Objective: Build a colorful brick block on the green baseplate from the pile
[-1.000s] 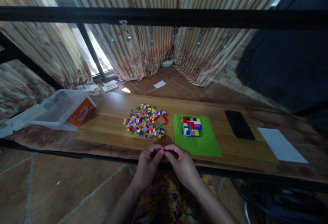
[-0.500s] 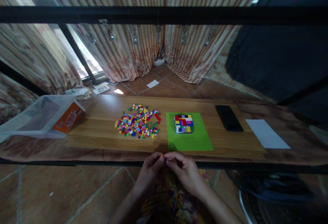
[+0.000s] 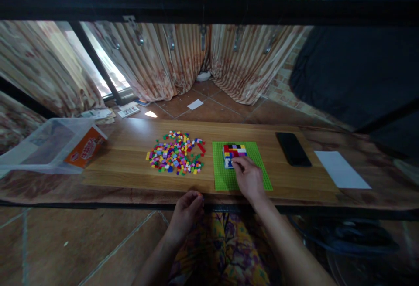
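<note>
My left hand (image 3: 187, 211) is closed in a pinch just off the table's near edge. A bit of orange and a dark spot show at its fingertips: a small toy brick, partly hidden. My right hand (image 3: 249, 177) reaches over the green baseplate (image 3: 222, 182), its thumb and fingers pinched at the near side of a multicoloured block of toy bricks (image 3: 233, 150). Whatever sits in that pinch is too small and covered to make out. The hand hides the block's near right part. Left of the baseplate lies a spread pile of small loose toy bricks (image 3: 173, 155).
A clear plastic box (image 3: 49, 146) with an orange label lies at the table's left end. Right of the baseplate are a black phone (image 3: 292, 149) and a white sheet of paper (image 3: 342, 169). A dark metal bar (image 3: 209, 10) crosses above the wooden tabletop (image 3: 131, 177).
My hands were together at the table's near edge, fingering small bricks. My right hand has moved forward to the brick block; my left has shifted slightly left, still pinched.
</note>
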The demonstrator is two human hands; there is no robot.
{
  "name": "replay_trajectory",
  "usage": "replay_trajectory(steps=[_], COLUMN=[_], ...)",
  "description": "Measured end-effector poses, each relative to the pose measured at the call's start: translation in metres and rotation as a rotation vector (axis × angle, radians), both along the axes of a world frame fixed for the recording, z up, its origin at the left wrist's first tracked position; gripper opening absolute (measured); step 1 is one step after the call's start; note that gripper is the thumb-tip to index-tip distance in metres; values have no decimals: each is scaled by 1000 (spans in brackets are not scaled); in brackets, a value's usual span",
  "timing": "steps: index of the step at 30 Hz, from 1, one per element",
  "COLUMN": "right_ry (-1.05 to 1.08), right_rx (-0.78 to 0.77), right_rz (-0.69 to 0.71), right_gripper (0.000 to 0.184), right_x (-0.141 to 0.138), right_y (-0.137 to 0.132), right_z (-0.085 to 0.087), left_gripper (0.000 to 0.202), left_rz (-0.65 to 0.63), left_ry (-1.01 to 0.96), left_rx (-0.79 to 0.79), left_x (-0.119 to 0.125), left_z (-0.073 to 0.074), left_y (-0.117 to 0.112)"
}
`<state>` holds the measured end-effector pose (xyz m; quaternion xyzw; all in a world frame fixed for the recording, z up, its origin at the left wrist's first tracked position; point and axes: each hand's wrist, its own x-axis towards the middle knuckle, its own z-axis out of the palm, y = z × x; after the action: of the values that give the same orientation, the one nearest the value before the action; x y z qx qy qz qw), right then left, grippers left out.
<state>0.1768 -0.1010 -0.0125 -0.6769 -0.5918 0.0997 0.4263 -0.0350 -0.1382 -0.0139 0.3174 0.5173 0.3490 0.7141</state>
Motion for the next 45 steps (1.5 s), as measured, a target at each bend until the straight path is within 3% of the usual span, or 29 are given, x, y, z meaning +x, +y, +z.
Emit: replay_trajectory(steps=[9, 20, 36, 39, 45], right_ry=[-118, 31, -61, -71, -135], right_rx=[32, 77, 82, 86, 84], right_rz=[-84, -57, 8, 24, 57], right_gripper=[23, 21, 26, 26, 29], right_x=[-9, -5, -5, -3, 1], right_y=[3, -2, -1, -2, -1], right_z=[-16, -20, -14, -15, -18], left_gripper=[33, 31, 28, 25, 20], left_rz=[0, -14, -8, -8, 34], left_ry=[74, 86, 108, 239, 797], left_rx=[21, 59, 100, 216, 498], left_x=[-5, -8, -9, -18, -45], left_z=[-2, -5, -3, -3, -3], left_y=[2, 1, 4, 14, 49])
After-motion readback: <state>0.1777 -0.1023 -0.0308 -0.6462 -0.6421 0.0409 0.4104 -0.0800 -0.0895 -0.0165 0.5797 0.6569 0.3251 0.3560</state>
